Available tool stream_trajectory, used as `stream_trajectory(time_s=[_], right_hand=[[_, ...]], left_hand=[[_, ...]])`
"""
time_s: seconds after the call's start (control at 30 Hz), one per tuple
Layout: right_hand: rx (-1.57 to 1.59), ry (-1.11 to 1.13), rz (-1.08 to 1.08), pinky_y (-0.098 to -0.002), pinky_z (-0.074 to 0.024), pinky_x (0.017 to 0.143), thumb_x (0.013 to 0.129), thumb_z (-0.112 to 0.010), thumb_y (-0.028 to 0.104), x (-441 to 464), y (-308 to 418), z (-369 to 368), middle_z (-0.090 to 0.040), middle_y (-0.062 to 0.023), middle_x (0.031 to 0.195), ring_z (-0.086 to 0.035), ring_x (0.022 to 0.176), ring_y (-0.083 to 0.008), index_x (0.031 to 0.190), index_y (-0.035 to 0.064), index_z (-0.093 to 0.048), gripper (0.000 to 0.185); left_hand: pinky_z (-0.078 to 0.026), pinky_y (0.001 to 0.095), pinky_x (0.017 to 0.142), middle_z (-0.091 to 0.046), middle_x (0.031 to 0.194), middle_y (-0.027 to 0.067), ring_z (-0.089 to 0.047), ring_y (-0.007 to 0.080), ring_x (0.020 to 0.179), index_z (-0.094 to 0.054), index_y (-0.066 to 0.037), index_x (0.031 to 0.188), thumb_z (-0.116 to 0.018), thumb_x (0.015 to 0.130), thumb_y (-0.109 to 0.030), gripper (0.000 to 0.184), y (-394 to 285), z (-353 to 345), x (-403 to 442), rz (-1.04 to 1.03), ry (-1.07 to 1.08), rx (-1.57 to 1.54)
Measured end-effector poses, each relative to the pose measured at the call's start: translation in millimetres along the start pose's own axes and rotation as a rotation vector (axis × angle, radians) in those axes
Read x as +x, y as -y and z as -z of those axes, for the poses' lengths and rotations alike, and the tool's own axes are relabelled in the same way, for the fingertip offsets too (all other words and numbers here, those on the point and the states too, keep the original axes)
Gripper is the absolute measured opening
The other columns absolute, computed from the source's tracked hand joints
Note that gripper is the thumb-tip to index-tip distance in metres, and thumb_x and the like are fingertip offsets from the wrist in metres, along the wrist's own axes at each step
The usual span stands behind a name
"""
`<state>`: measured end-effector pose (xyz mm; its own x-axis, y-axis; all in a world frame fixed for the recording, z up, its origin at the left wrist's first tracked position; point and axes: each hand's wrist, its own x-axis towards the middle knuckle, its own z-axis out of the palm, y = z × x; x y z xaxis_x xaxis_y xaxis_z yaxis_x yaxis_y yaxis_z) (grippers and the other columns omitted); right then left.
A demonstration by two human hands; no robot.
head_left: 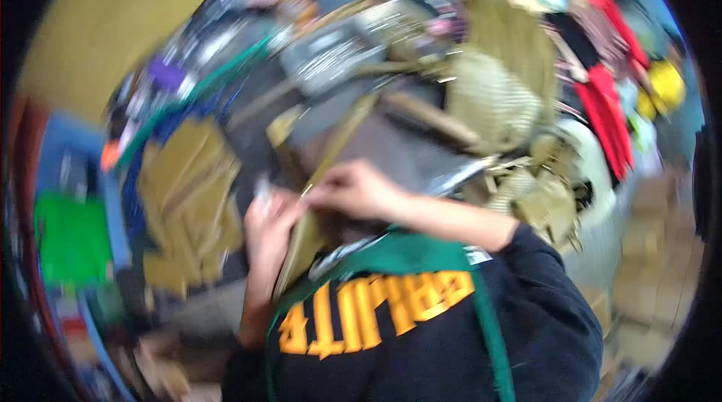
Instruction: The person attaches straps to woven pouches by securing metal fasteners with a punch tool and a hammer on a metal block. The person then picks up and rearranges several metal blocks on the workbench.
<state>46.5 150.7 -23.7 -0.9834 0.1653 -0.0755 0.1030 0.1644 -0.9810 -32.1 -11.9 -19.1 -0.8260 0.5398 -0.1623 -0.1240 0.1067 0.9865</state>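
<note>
A long narrow tan strap [342,135] runs diagonally in front of my body, from the dark work surface down to my apron. My left hand [268,227] is closed on it, with a small clear, shiny item beside the fingers, too blurred to identify. Close by, my right hand [359,190] pinches the strap at nearly the same spot, its fingertips almost touching those of my left hand. Motion blur hides exactly how the fingers hold it.
Brown flat pieces [188,199] lie at the left. A grey clear-looking box [331,60] is ahead. Woven tan bags [496,97] stand at the right, near red cloth [605,112]. A green bin [71,240] is at the far left.
</note>
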Motion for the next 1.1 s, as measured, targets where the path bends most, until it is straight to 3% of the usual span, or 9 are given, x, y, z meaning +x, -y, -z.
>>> stream_trajectory(time_s=[0.2, 0.37, 0.47, 0.57, 0.63, 0.8, 0.97, 1.03, 1.1], right_hand=[[0.252, -0.179, 0.197, -0.0331, -0.0437, 0.057, 0.078, -0.059, 0.019, 0, -2, -14, -0.057, -0.0153, 0.067, -0.054, 0.062, -0.0201, 0.079, -0.0017, -0.055, 0.021], [0.124, -0.358, 0.522, -0.0310, -0.0426, 0.073, 0.084, -0.050, 0.015, -21, -6, -13, -0.056, -0.0108, 0.086, -0.053, 0.081, -0.0198, 0.093, 0.0000, -0.052, 0.018], [0.356, -0.318, 0.487, -0.0313, -0.0379, 0.088, 0.087, -0.043, 0.012, -51, 5, 9, -0.055, -0.0121, 0.101, -0.052, 0.098, -0.0195, 0.102, -0.0013, -0.051, 0.021], [0.559, -0.548, 0.540, -0.0320, -0.0421, 0.079, 0.091, -0.037, 0.018, -96, 25, 53, -0.059, -0.0092, 0.085, -0.055, 0.086, -0.0152, 0.105, -0.0003, -0.036, 0.023], [-0.062, -0.865, 0.713, -0.0306, -0.0425, 0.073, 0.091, -0.035, 0.019, -143, 31, 101, -0.060, -0.0105, 0.076, -0.057, 0.075, -0.0175, 0.097, 0.0004, -0.039, 0.020], [-0.218, -1.542, 0.237, -0.0199, -0.0374, 0.054, 0.089, -0.042, 0.019, -262, 66, 164, -0.050, -0.0007, 0.065, -0.047, 0.056, -0.0076, 0.089, 0.0035, -0.050, 0.017], [-0.672, -1.413, -0.288, -0.0237, -0.0366, 0.048, 0.088, -0.046, 0.018, -306, -14, 268, -0.043, -0.0016, 0.056, -0.042, 0.051, -0.0076, 0.079, 0.0027, -0.047, 0.018], [-1.173, -1.244, -0.617, -0.0359, -0.0439, 0.059, 0.081, -0.054, 0.022, -322, -98, 323, -0.058, -0.0136, 0.073, -0.058, 0.067, -0.0280, 0.087, 0.0031, -0.052, 0.020], [-1.555, -1.085, -0.687, -0.0405, -0.0437, 0.072, 0.076, -0.059, 0.026, -275, -78, 302, -0.058, -0.0193, 0.090, -0.055, 0.086, -0.0353, 0.095, 0.0028, -0.054, 0.030]], left_hand=[[-0.038, 0.0218, 0.063, -0.049, 0.067, 0.0004, -0.044, 0.0079, 0.062, -0.044, -0.006, 0.067, -0.063, 0.066, 0.005, 0.022, -15, -9, 5, -0.245, 0.037, 0.210], [-0.035, 0.0210, 0.059, -0.048, 0.068, 0.0001, -0.041, 0.0076, 0.062, -0.043, -0.005, 0.070, -0.061, 0.070, 0.001, 0.019, -31, -24, 1, -0.345, 0.268, 0.301], [-0.036, 0.0236, 0.072, -0.051, 0.082, 0.0066, -0.047, 0.0107, 0.075, -0.047, -0.003, 0.076, -0.057, 0.078, -0.008, 0.011, -38, -34, 18, -0.244, 0.341, -0.232], [-0.039, 0.0298, 0.080, -0.052, 0.093, 0.0088, -0.052, 0.0170, 0.086, -0.051, -0.001, 0.084, -0.052, 0.083, -0.014, 0.013, -52, -28, 37, -0.238, 0.324, -0.455], [-0.038, 0.0296, 0.079, -0.052, 0.094, 0.0074, -0.051, 0.0171, 0.087, -0.051, -0.003, 0.083, -0.049, 0.085, -0.021, 0.019, -49, -23, 46, -0.246, 0.288, -0.461], [-0.037, 0.0333, 0.078, -0.054, 0.092, 0.0089, -0.049, 0.0194, 0.088, -0.039, -0.011, 0.068, -0.037, 0.089, -0.036, 0.033, -24, -34, 51, -0.185, 0.306, -0.452], [-0.045, 0.0276, 0.067, -0.054, 0.089, 0.0143, -0.055, 0.0171, 0.070, -0.050, 0.003, 0.093, -0.036, 0.092, -0.027, 0.033, 2, -60, 48, -0.285, 0.247, -0.340], [-0.045, 0.0261, 0.065, -0.055, 0.088, 0.0141, -0.055, 0.0156, 0.069, -0.048, 0.003, 0.097, -0.037, 0.091, -0.025, 0.031, -7, -72, 41, -0.271, 0.220, -0.346], [-0.045, 0.0247, 0.063, -0.055, 0.087, 0.0138, -0.055, 0.0141, 0.067, -0.046, 0.004, 0.101, -0.038, 0.091, -0.023, 0.030, -11, -77, 37, -0.248, 0.210, -0.361]])
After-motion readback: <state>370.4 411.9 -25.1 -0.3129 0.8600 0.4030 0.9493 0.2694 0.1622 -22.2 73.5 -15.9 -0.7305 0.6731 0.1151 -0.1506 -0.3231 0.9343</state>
